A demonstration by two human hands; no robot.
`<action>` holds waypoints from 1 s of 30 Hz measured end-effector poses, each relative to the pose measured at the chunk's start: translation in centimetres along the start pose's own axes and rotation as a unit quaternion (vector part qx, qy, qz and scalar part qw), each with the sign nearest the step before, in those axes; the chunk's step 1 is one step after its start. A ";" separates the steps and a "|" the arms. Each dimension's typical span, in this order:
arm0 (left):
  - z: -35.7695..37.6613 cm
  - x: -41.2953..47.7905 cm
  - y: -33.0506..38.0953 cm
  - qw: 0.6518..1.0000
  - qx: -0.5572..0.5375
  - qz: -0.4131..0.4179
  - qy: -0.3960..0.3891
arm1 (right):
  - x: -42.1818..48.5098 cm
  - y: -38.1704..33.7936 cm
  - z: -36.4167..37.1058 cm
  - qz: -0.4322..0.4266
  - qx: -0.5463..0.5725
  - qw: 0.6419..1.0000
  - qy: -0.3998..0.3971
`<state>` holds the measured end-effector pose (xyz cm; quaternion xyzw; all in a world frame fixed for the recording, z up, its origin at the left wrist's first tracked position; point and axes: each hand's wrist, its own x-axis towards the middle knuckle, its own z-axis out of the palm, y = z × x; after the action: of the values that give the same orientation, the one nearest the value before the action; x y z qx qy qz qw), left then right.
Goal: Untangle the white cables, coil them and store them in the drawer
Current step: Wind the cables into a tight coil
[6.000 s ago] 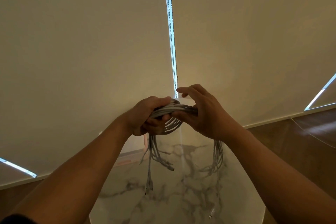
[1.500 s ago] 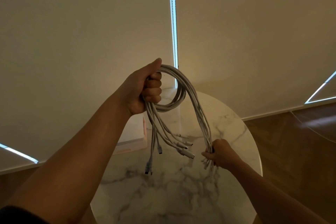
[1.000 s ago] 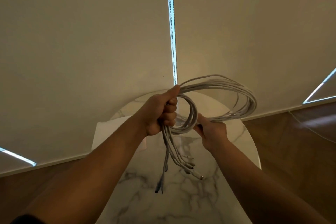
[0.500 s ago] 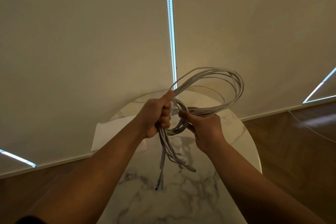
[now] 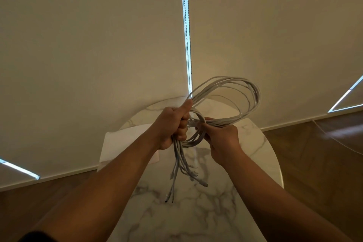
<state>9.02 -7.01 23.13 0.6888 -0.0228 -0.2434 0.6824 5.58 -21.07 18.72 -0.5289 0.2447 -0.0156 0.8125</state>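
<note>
A bundle of white cables [image 5: 242,92] is held in the air above a round marble table [image 5: 261,155]. My left hand [image 5: 172,125] grips the bundle in a fist, thumb up along the strands. My right hand [image 5: 220,141] pinches the cables just right of the left fist. A large loop arcs up and to the right between the two hands. Several loose ends with plugs [image 5: 172,188] hang down below the left fist. No drawer is in view.
A white box-like object [image 5: 121,143] sits at the table's left rear edge, partly behind my left forearm. Beige roller blinds [image 5: 98,45] fill the background, with a bead chain [image 5: 186,25] in the gap. Wooden floor [image 5: 324,153] lies on the right.
My right hand brought the far end of the cables up to the left fist, forming a large loop on the right. In the last half second the hands barely shifted.
</note>
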 end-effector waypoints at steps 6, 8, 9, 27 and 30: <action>0.1 0.2 0.2 1.000 -0.010 -0.007 0.003 | -0.2 -0.8 -0.3 -0.010 0.014 0.999 -0.034; 0.1 0.2 0.2 1.000 -0.018 -0.011 0.004 | -0.1 -0.7 -0.3 -0.019 0.009 0.999 -0.035; 0.1 0.1 0.2 1.000 -0.019 -0.012 0.006 | -0.1 -0.7 -0.3 -0.023 0.008 0.999 -0.037; -0.2 0.9 1.0 0.979 0.136 0.068 0.135 | -0.8 -1.3 0.3 -0.026 0.074 0.994 -0.074; -0.3 0.8 1.3 0.983 0.126 0.063 0.121 | -0.7 -1.4 0.2 -0.017 0.091 0.989 -0.112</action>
<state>10.25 -7.10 24.07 0.7908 -0.0137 -0.1099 0.6020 5.35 -21.33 20.21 -0.4555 0.1405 0.0077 0.8791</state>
